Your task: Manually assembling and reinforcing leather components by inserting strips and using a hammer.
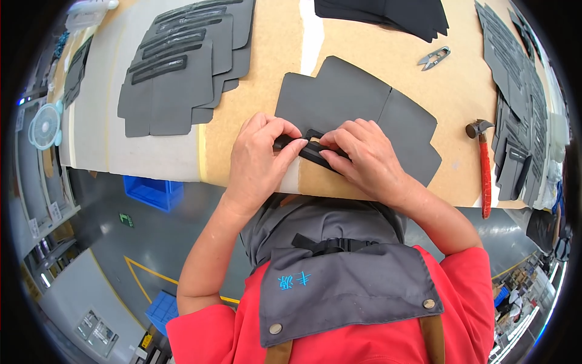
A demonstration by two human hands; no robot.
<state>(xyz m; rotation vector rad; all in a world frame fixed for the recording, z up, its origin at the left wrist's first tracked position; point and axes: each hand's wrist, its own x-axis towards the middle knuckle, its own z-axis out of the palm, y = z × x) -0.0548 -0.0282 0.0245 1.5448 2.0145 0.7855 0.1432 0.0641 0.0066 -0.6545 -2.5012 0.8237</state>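
A dark grey cut panel with stepped corners and a seam lies flat near the table's front edge. Along its near side runs a black strip, with a small opening where tan shows through. My left hand pinches the strip's left part between thumb and fingers. From the other side my right hand is closed on the strip, its fingertips close to the left thumb. Fingers cover part of the strip, so how it joins the panel cannot be made out.
Overlapping grey panels with black strips lie at the left; more panels are at the right. Black sheets lie at the back. Thread snips and a red-handled hammer rest to the right. A blue crate stands below the table.
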